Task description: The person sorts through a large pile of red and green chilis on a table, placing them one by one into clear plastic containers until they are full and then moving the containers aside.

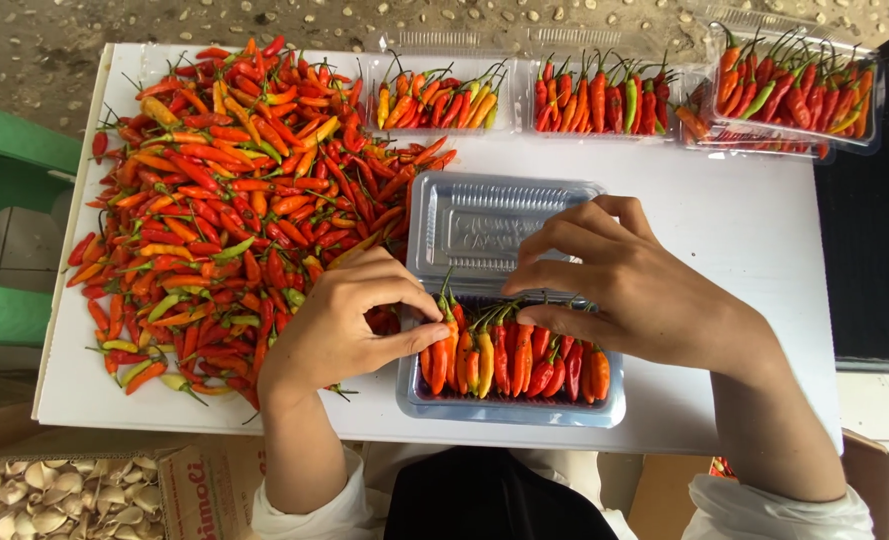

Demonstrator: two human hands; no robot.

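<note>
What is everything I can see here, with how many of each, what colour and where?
Loose chilli pile: one big heap, red, orange and some green, left half of the table.
Table: one, white, under everything.
Open tray: one, clear plastic with hinged lid, front centre, holding a row of chillies.
Filled trays: at least three, clear, along the far edge; the right one seems stacked on another.
Stool: one, green, left of the table.
Cardboard box: one, brown, bottom left, holding pale pieces.
Left hand: bare, fingertips on the chillies at the tray's left end.
Right hand: bare, fingers on the chilli stems in the tray.
</note>
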